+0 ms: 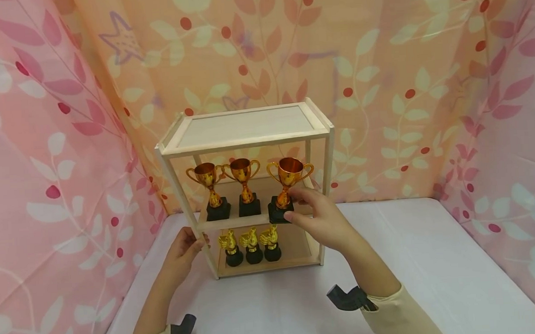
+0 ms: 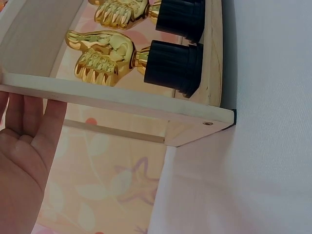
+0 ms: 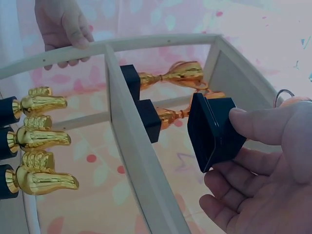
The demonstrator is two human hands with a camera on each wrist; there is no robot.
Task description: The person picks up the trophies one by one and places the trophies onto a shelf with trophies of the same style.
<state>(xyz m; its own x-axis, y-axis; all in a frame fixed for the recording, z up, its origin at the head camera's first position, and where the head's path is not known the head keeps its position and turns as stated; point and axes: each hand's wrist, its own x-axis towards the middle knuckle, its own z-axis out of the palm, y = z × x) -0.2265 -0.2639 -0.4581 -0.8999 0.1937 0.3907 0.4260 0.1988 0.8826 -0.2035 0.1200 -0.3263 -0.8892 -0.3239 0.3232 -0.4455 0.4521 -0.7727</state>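
Note:
My right hand (image 1: 321,219) pinches the black base of a gold two-handled trophy cup (image 1: 290,171) between thumb and fingers. In the right wrist view the hollow underside of that base (image 3: 207,131) shows, apart from the shelf board. The cup is upright at the right front of the middle level of a pale wooden shelf rack (image 1: 248,125). Two similar trophy cups (image 1: 243,173) stand to its left on that level. My left hand (image 1: 183,253) grips the rack's left front post (image 1: 175,191), low down; its fingers curl round the post (image 2: 107,97).
Several gold thumbs-up trophies (image 1: 252,242) with round black bases stand in a row on the bottom level. The rack stands on a white-covered table (image 1: 273,306). Leaf-patterned cloth (image 1: 372,107) hangs behind and at both sides.

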